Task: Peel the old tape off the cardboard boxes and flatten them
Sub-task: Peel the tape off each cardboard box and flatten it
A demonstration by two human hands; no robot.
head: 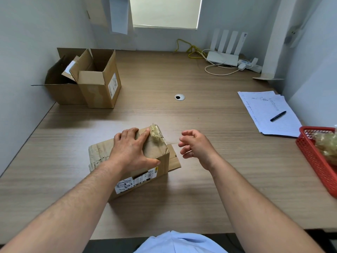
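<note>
A closed cardboard box (102, 152) with a shipping label lies on the wooden desk (200, 115) in front of me. Crumpled clear tape (156, 133) is bunched at its far right corner, and a thin strand of tape stretches from that corner toward my right hand. My left hand (132, 147) presses flat on the box top, thumb over the near edge. My right hand (194, 145) hovers just right of the box with fingers loosely curled; whether it pinches the strand I cannot tell. A flap sticks out at the box's right end.
Two open cardboard boxes (94, 77) stand at the back left by the wall. A red basket (313, 159) holding wadded tape sits at the right edge. Papers (262, 114) with a black pen (278, 116), a router (223, 58) and cables lie at the back right.
</note>
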